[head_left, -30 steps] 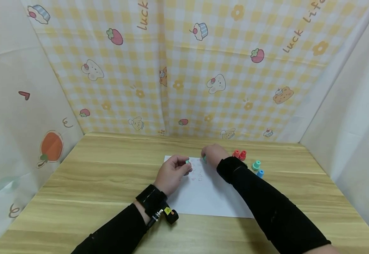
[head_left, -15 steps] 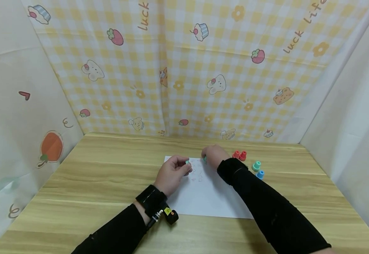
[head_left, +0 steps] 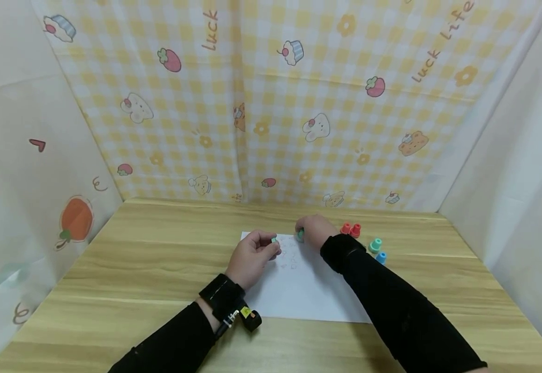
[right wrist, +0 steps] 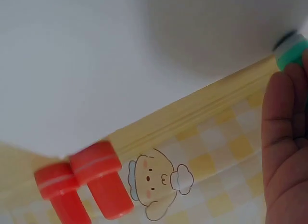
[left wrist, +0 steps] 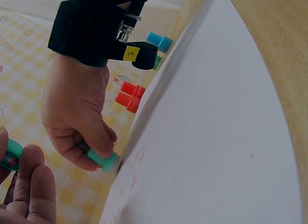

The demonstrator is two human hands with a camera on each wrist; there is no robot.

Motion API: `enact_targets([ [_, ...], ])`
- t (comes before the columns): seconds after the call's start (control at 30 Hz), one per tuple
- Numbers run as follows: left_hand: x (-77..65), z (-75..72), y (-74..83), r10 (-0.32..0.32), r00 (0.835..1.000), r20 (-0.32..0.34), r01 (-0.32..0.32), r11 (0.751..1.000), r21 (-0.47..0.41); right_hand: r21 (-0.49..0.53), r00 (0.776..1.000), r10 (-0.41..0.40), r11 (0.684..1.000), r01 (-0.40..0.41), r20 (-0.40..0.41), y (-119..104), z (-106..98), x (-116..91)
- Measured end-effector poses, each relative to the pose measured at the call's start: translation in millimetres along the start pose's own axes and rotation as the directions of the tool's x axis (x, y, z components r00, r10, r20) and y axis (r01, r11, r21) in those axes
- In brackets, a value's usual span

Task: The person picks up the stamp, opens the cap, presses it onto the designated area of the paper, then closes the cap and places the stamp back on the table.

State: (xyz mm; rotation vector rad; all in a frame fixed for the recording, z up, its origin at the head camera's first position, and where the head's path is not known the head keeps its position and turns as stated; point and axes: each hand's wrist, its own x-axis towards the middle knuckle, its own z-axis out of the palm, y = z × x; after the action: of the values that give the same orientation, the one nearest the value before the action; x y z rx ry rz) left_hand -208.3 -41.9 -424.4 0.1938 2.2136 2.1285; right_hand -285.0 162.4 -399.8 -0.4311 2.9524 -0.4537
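Observation:
My right hand (head_left: 316,230) grips a green toy stamp (left wrist: 102,160) by its handle, its pale end turned down at the paper near the far edge. In the right wrist view a dark rim shows on that stamp (right wrist: 291,51), close over the paper. My left hand (head_left: 249,259) pinches a small green cap (left wrist: 12,154) with a red picture inside, between thumb and fingers. It hovers above the left part of the white paper (head_left: 308,295). Between the two hands, several faint red outline prints (head_left: 289,259) mark the sheet.
Right of the paper's far corner stand two red stamps (head_left: 355,230). Another green stamp (head_left: 375,245) and a blue stamp (head_left: 381,257) stand nearer, beside the right forearm. A checkered cloth (head_left: 271,129) hangs behind the wooden table (head_left: 159,248).
The head view has tilted up slightly. Both hands keep nearly the same places and grips; a little more of the green stamp shows under the right fingers now.

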Motion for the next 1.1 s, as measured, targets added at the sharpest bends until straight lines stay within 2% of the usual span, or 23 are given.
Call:
enact_targets([
  [0.2, 1.4, -1.2, -1.5, 0.000, 1.000, 0.003, 0.000, 1.000, -0.008, 0.123, 0.996, 0.023, 0.992, -0.012, -0.088, -0.6, -12.7, -10.2],
  [0.3, 1.4, -1.4, -2.2, 0.004, 1.000, 0.005, -0.004, 1.000, -0.003, 0.242, 0.989, 0.041, 0.970, -0.006, -0.139, -0.6, -15.6, -20.5],
  [0.4, 0.9, -1.4, -2.5, -0.001, 1.000, 0.015, 0.001, 1.000, -0.003, 0.358, 0.981, 0.068, 0.934, 0.001, -0.179, -0.9, -14.7, -34.4],
  [0.5, 0.4, -1.0, -2.1, -0.007, 0.999, 0.033, 0.007, 1.000, -0.003, 0.470, 0.980, 0.095, 0.883, -0.001, -0.175, -2.7, -11.4, -49.0],
  [0.73, -1.6, 0.3, 0.3, -0.011, 0.998, 0.063, 0.008, 0.998, 0.061, 0.732, 0.989, 0.102, 0.681, 0.012, -0.112, -15.1, -3.9, -72.2],
  [0.83, -2.6, 0.5, 0.6, 0.003, 0.997, 0.079, -0.008, 0.998, 0.067, 0.769, 0.990, 0.087, 0.639, 0.026, -0.107, -21.3, -2.1, -78.3],
  [1.03, -3.0, 0.2, -0.4, 0.015, 0.995, 0.099, -0.022, 0.997, 0.071, 0.785, 0.992, 0.064, 0.618, 0.047, -0.109, -27.7, 1.8, -84.0],
  [1.1, -3.2, -0.1, -0.2, 0.012, 0.994, 0.107, -0.019, 0.997, 0.070, 0.780, 0.993, 0.063, 0.625, 0.043, -0.105, -28.2, 3.3, -84.5],
])
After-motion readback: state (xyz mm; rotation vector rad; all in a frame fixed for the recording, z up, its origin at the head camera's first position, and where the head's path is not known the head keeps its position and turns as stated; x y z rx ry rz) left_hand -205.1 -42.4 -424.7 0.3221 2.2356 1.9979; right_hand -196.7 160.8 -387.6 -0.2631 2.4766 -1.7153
